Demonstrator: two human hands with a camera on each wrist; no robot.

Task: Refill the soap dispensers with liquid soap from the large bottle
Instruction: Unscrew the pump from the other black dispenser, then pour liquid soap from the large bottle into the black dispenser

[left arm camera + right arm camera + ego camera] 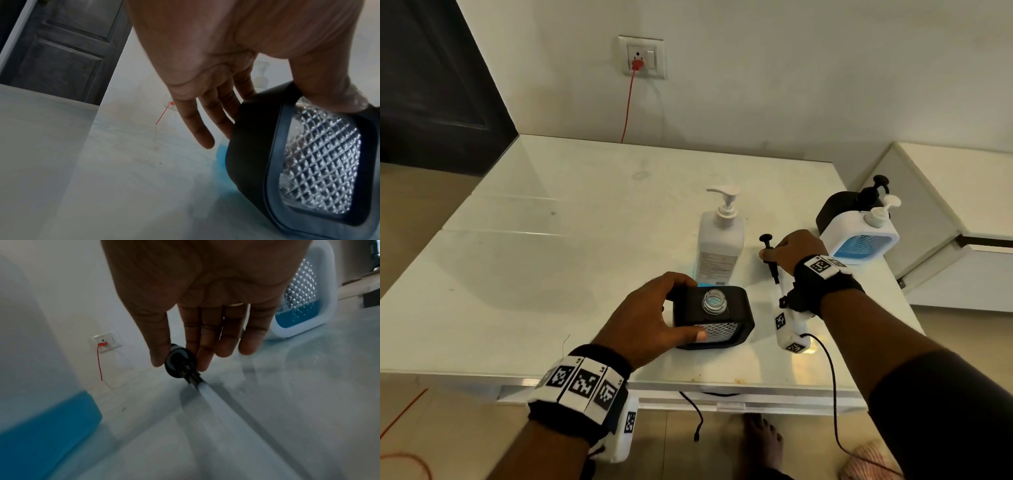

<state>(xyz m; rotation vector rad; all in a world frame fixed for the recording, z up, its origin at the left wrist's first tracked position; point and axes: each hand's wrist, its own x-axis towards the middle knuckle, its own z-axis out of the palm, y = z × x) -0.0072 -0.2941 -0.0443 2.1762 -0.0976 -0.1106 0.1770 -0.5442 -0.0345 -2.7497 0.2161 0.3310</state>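
Note:
A black soap dispenser (726,329) with a diamond-patterned clear window stands near the table's front edge, its neck (714,301) uncapped. My left hand (685,308) grips it, thumb on the front face and fingers behind; the left wrist view shows this hand (277,100) on the dispenser (257,162). Thumb and forefinger of my right hand (774,251) pinch the black pump head (768,245) with its white tube, low over the table, right of the dispenser. In the right wrist view my right hand (180,361) holds the pump (189,371). The large white pump bottle (719,240) stands just behind, holding blue soap.
A white dispenser (859,240) with blue liquid and a black dispenser (839,209) behind it stand at the table's right edge. A white cabinet (962,205) adjoins on the right. A red cable runs from the wall socket (642,56). The glossy table (551,274) stretches left.

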